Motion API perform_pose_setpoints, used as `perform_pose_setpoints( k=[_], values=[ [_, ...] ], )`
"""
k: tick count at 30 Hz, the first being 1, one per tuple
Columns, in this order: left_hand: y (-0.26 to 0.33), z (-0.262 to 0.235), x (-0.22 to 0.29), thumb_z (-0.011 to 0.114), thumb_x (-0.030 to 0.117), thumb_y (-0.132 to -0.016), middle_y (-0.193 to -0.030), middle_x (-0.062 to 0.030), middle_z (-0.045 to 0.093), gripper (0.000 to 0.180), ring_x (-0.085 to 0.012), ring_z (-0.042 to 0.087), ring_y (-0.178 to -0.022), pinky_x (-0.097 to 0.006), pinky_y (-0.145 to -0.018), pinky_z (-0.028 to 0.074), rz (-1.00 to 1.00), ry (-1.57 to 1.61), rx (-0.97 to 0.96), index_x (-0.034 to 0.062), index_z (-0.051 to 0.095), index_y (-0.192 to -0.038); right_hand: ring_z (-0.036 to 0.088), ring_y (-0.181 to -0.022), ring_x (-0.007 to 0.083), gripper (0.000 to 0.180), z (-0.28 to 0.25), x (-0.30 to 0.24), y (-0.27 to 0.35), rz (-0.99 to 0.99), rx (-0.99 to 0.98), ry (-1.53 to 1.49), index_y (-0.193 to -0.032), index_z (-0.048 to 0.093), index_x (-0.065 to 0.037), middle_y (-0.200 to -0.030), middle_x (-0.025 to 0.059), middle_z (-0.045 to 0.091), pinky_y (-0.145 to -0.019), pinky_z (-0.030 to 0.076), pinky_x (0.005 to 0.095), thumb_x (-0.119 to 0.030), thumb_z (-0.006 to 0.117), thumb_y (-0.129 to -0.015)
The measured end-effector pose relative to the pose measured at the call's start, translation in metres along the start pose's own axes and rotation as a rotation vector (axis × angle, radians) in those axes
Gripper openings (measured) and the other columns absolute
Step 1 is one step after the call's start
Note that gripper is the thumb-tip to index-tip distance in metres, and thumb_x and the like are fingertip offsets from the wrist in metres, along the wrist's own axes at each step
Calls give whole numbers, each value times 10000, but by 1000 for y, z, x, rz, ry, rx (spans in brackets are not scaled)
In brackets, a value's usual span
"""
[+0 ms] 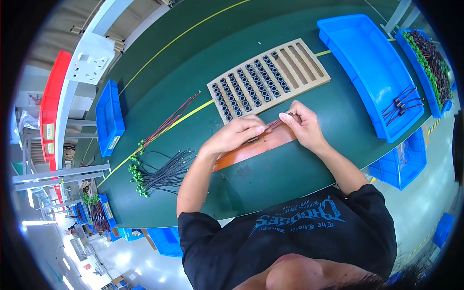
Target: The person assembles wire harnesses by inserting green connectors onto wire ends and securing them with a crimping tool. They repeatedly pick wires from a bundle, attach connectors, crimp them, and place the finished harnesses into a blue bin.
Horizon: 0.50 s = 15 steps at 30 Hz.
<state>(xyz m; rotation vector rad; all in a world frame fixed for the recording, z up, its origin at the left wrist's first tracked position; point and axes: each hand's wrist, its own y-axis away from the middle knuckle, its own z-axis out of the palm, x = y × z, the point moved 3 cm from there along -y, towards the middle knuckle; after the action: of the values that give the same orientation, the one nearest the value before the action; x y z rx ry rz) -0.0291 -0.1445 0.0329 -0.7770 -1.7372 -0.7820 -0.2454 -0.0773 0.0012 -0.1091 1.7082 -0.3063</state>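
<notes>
My left hand [237, 134] and my right hand [302, 124] meet over an orange-brown mat [251, 147] on the green table [270, 179]. Between the fingers of both hands runs a thin red and black wire [275, 124], with a small dark ring part at the left hand's fingertips. Just beyond the hands lies a slotted wooden tray [316, 67], its left rows filled with several black ring parts [246, 89], its right slots bare.
A bundle of dark wires with green ends [157, 175] lies at my left, with a long red wire [169, 120] above it. A blue bin [372, 72] at the right holds a few finished wires [401, 104]. More blue bins stand at the left [109, 116] and far right [427, 60].
</notes>
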Motion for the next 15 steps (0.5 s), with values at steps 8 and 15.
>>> perform_pose_setpoints(
  k=[8, 15],
  values=[
    [64, -29, 61, 575, 194, -1073, -929, -63, 681, 374, -51, 424, -582, -214, -494, 387, -114, 267, 141, -2, 630, -1386, 682, -918, 160, 184, 50, -85, -62, 114, -116, -772, -917, 553, -40, -912, 68, 678, -846, 553, 310, -138, 648, -1040],
    [41, 15, 64, 474, 407, -1112, -859, -66, 597, 429, -47, 310, -550, -225, -514, 295, 162, 564, 248, 27, 517, -1306, 664, -691, 148, 208, 67, -128, -91, 78, -151, -1147, -906, 559, -34, -802, 68, 658, -595, 580, 277, -160, 617, -1061]
  ],
)
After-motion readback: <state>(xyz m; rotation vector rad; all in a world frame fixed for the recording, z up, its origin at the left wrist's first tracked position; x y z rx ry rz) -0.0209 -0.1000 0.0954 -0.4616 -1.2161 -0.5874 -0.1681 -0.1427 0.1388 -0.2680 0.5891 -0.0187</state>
